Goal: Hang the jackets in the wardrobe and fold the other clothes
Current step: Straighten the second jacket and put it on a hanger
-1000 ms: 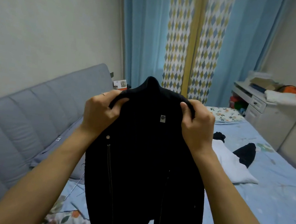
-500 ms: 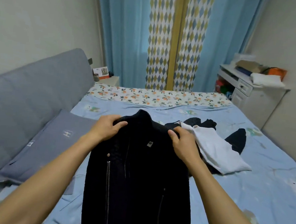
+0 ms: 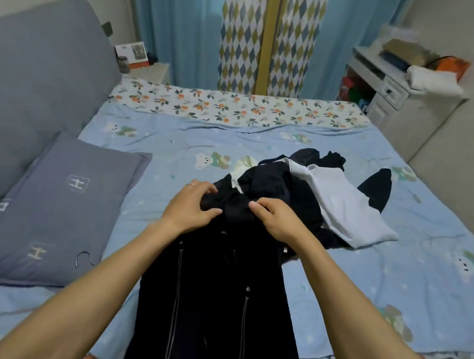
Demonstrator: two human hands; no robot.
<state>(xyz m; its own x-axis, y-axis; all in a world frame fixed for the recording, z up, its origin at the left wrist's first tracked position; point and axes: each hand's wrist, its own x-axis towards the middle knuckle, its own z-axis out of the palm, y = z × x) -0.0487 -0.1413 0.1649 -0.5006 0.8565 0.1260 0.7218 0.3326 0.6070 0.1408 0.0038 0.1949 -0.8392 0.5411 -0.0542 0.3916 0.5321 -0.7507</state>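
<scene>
Both hands, left hand (image 3: 190, 205) and right hand (image 3: 277, 217), grip the black jacket (image 3: 218, 294) on the blue bed (image 3: 394, 283) before blue curtains (image 3: 182, 21).

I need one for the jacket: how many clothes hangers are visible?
1: a metal hanger lies on the grey pillow, left of the jacket. Others may hide under clothes.

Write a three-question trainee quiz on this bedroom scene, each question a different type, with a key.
1. True or false: both hands grip the black jacket at its collar.
2. Where does the metal hanger hook lie? A) on the grey pillow B) on the white desk C) on the floor
3. Fill in: a white garment lies to the ____ of the jacket.

Key: 1 true: left hand, right hand. 2 A. 3 right.
</scene>
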